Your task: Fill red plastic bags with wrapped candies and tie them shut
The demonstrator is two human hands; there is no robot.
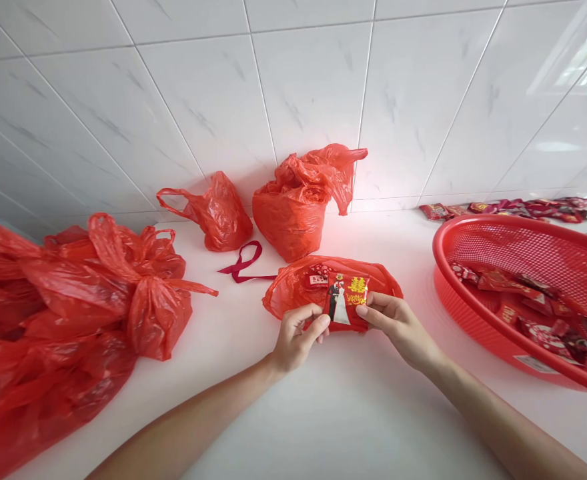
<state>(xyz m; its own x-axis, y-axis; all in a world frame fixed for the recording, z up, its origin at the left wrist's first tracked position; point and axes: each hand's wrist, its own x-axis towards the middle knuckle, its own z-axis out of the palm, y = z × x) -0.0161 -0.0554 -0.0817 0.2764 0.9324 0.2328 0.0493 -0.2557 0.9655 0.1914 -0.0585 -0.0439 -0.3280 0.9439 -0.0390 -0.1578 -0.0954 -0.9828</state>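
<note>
A red candy packet (343, 300), printed with a wedding couple and gold characters, is held up between both hands. My left hand (296, 337) pinches its lower left edge between thumb and fingers. On its right edge, my right hand (398, 327) grips the packet the same way. Just behind and under the packet lies an open red plastic bag (286, 287), its mouth spread wide. Inside that bag a small red and white packet (318, 279) shows; the rest of the contents is hidden by the held packet and the hands.
To the right stands a red mesh basket (448, 273) with several wrapped sweets (543, 313). More packets (518, 208) line the wall behind it. Filled red bags (63, 320) pile at the left. Two red bags (293, 220) (223, 217) stand by the tiled wall, near a dark red ribbon (243, 267).
</note>
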